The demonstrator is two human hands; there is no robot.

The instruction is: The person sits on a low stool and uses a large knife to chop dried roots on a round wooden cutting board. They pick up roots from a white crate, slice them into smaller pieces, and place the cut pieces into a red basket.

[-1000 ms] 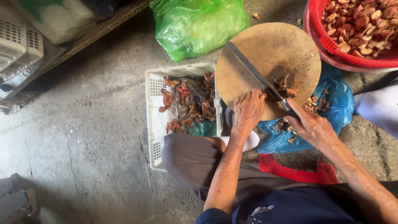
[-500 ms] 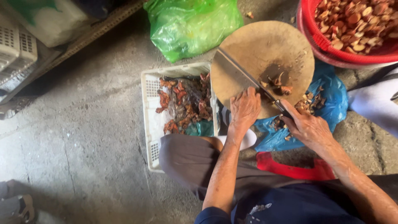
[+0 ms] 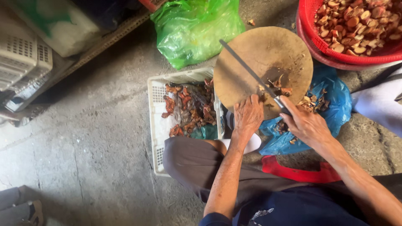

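My right hand (image 3: 305,124) grips the handle of a long knife (image 3: 247,69), whose blade lies slanted across a round wooden chopping block (image 3: 259,54). My left hand (image 3: 248,115) rests at the block's near edge, fingers curled on a small reddish-brown piece (image 3: 264,95) under the blade; the piece is mostly hidden. More cut brown scraps (image 3: 279,86) lie on the block beside the blade. Below the block, a blue plastic bag (image 3: 335,104) holds peelings.
A white plastic crate (image 3: 157,125) with reddish husks stands left of the block. A green bag (image 3: 192,29) lies behind it. A red basket (image 3: 331,46) of cut pieces is at top right. White crates (image 3: 25,62) stand far left. Someone's foot (image 3: 29,209) shows bottom left.
The knife blade has swung a little more upright across the block. Both hands stay at the block's near edge. The view has shifted slightly.
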